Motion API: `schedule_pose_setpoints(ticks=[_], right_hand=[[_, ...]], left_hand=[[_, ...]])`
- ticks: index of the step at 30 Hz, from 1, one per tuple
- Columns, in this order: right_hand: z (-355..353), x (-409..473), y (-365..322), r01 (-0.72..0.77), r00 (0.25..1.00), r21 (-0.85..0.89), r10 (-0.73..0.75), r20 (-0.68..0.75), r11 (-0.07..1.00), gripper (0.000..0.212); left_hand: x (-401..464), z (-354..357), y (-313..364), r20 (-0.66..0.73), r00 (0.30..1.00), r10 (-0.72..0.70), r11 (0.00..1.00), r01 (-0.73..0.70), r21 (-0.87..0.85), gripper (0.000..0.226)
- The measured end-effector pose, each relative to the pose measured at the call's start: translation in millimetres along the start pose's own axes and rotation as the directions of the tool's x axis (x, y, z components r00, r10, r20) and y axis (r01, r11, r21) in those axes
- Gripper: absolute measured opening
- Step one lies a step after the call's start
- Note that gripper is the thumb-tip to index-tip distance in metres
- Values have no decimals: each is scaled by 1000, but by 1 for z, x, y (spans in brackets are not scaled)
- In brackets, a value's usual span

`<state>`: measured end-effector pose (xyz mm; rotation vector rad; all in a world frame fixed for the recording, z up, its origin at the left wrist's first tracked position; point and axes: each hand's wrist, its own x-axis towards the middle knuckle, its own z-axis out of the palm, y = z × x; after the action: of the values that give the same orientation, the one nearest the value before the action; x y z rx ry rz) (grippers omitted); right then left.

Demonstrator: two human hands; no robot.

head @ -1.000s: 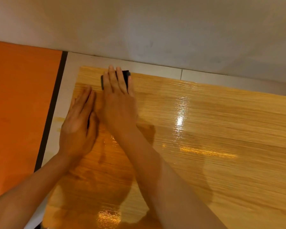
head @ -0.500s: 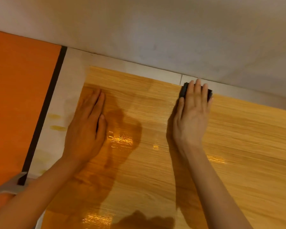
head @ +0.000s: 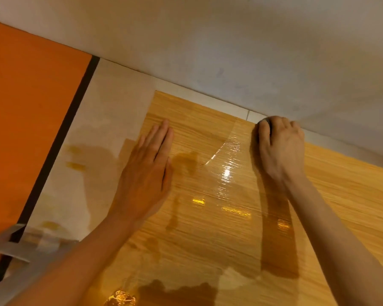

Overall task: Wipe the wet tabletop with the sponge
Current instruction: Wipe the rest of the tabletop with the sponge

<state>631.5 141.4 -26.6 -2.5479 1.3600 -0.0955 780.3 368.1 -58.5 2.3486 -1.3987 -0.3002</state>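
Note:
The wooden tabletop (head: 219, 228) shines with a wet film, with bright glare and a curved wipe streak near its middle. My right hand (head: 279, 146) sits at the table's far edge with its fingers curled over the dark sponge (head: 266, 124); only a small dark sliver of the sponge shows above the knuckles. My left hand (head: 148, 173) lies flat on the wood near the table's far left corner, fingers straight and together, holding nothing.
A pale tiled floor (head: 111, 133) with wet patches runs along the table's left and far sides. An orange panel (head: 27, 120) with a dark border (head: 60, 138) stands to the left. A grey wall (head: 230, 51) is just beyond the far edge.
My right hand slid the sponge from the far left corner rightward along the far edge, and its fingers went from flat to curled over it. My left hand stayed flat.

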Motion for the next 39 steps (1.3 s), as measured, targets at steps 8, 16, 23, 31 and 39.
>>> schedule_pose_setpoints(ticks=[8, 16, 23, 31, 39], right_hand=[[42, 52, -155, 262, 941, 139, -284, 182, 955, 40], [12, 49, -95, 152, 898, 319, -265, 351, 936, 35], [13, 46, -96, 140, 917, 151, -185, 353, 979, 45], [52, 35, -162, 475, 855, 288, -514, 74, 831, 37], [44, -49, -136, 720, 599, 291, -776, 198, 630, 46]], left_hand=[[-1, -1, 2, -30, 999, 12, 999, -13, -39, 54], [-1, -4, 3, -32, 999, -6, 997, 4, -75, 55], [-42, -15, 4, 9, 1000, -30, 999, 30, -41, 54], [-96, -12, 3, 9, 995, -98, 995, 97, 37, 59], [-90, -9, 2, 0, 995, -101, 991, 101, 86, 59]])
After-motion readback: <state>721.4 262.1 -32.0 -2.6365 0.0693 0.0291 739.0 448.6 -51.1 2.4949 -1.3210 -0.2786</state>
